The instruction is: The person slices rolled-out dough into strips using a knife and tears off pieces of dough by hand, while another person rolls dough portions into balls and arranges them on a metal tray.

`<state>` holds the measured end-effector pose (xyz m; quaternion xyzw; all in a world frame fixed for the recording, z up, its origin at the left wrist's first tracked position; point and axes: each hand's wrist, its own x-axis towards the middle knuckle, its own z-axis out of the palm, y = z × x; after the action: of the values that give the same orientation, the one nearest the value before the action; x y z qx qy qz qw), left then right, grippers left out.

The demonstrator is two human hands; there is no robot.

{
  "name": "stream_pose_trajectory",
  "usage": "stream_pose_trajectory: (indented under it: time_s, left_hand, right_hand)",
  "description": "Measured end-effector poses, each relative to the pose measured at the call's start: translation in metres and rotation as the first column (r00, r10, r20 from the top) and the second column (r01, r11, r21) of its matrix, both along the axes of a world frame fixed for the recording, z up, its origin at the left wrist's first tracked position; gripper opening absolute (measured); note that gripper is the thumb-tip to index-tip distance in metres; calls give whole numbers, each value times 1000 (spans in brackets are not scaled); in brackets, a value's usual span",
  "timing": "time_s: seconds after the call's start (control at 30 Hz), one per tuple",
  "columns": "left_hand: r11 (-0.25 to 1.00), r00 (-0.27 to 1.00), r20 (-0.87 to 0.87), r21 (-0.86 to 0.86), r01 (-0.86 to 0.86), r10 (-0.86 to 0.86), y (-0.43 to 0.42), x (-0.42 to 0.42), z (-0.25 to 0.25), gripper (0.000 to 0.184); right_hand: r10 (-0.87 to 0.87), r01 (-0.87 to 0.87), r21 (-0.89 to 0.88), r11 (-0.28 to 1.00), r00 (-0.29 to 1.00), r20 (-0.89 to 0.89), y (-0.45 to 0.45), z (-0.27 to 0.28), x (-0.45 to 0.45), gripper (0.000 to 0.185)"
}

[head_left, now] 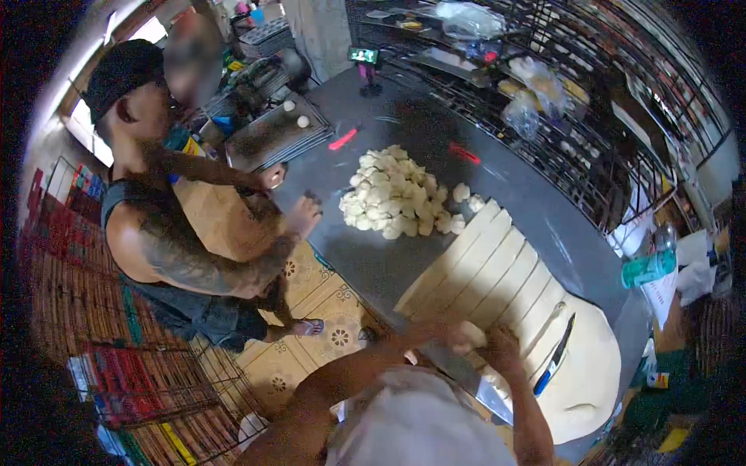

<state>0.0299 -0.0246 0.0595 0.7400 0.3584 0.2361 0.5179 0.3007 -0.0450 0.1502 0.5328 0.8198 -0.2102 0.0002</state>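
At the near edge of the table, a small piece of dough (472, 335) is held between my two hands. My left hand (447, 332) is closed on its left side, somewhat blurred. My right hand (502, 347) curls around the other side, its fingers partly hidden. Just beyond lies a large sheet of dough (587, 380), its far part cut into long strips (483, 260). A knife with a blue handle (546, 378) rests on the uncut part. Further up the table is a heap of dough pieces (392, 194), with a few loose ones beside the strips.
Across to the left, a co-worker (167, 233) stands with hands over the dark table (373, 268). Stacked trays (272, 140) hold two dough balls. Two red objects (465, 154) and a phone on a stand (364, 56) are on the table. Racks (575, 116) line the right.
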Motion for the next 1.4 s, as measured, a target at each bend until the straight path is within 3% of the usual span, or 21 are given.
stream_pose_trajectory:
  time_s: [0.03, 0.07, 0.13, 0.2, 0.23, 0.3, 0.37, 0.4, 0.53, 0.57, 0.7, 0.73, 0.87, 0.9, 0.97, 1.03, 1.07, 1.2, 1.23, 1.4]
  left_hand:
    - [999, 1000, -18, -36, 21, -22, 18, -15, 9, 29]
    - [996, 998, -37, -74, 44, -47, 25, -41, 18, 30]
    - [986, 993, -77, -149, 80, -92, 39, -79, 34, 34]
    - [970, 982, -129, -218, 109, -139, 44, -97, 49, 41]
    - [972, 981, -142, -212, 100, -132, 39, -88, 58, 41]
    - [988, 974, -197, -82, -130, 112, 18, -60, 67, 32]
    - [939, 912, -225, 58, -338, 342, -3, -38, 72, 26]
    - [890, 863, -222, 141, -433, 454, -7, -30, 76, 23]
    - [547, 567, -97, 438, -714, 818, -3, -9, 88, 25]
    - [548, 569, -93, 436, -714, 817, -3, -7, 86, 25]
    - [735, 722, -162, 41, -676, 673, -5, -13, 71, 36]
    - [733, 721, -157, 35, -679, 675, -2, -13, 68, 36]
    - [537, 610, -22, 500, -679, 792, 4, -6, 60, 41]
    - [548, 618, -25, 492, -677, 786, 2, -5, 63, 41]
    - [679, 578, -358, 345, -648, 733, 15, -4, 85, 40]
    - [742, 497, -645, 167, -649, 581, 21, -5, 103, 50]
    - [736, 493, -640, 174, -654, 589, 22, -5, 97, 50]
    - [752, 669, -345, 329, -571, 659, 12, -7, 48, 43]
    - [753, 666, -352, 329, -570, 658, 9, -4, 37, 43]
    - [832, 825, 150, 32, -554, 544, 28, 1, -1, 33]
  right_hand:
    - [-89, 85, -33, 996, 983, -159, -2, 7, -22, 70]
    - [-87, 83, -31, 996, 982, -165, -3, 4, -39, 70]
    - [-63, 87, 257, 962, 993, -101, 0, -16, -71, 65]
    - [-64, 81, 529, 844, 997, -50, 7, -31, -103, 60]
    - [-58, 83, 535, 841, 996, -63, 12, -28, -114, 60]
    - [-46, 137, 249, 959, 939, -340, 17, -18, -122, 57]
    - [-126, 107, -67, 992, 805, -580, 16, -4, -131, 55]
    - [-124, 106, -65, 992, 801, -585, 18, 8, -136, 55]
    - [-228, 162, -406, 900, 966, -121, 29, 71, -146, 52]
    - [-230, 165, -403, 900, 966, -118, 29, 67, -143, 52]
    - [-181, 84, -203, 976, 830, -528, 15, 18, -133, 56]
    - [-179, 83, -202, 976, 834, -521, 16, 3, -132, 56]
    - [-97, 138, 47, 989, 861, -499, 13, -56, -130, 54]
    - [-109, 148, 39, 988, 863, -493, 8, -50, -131, 54]
    - [-322, 222, -247, 943, 795, -514, 22, -2, -146, 54]
    - [-510, 248, -509, 824, 716, -477, 32, 33, -157, 53]
    - [-501, 242, -502, 830, 719, -482, 33, 32, -156, 53]
    - [-180, 67, -198, 978, 752, -635, 17, 14, -136, 46]
    - [-182, 65, -204, 977, 748, -638, 17, 13, -133, 46]
    - [-186, 49, -319, 947, 891, -415, 35, 22, -120, 43]
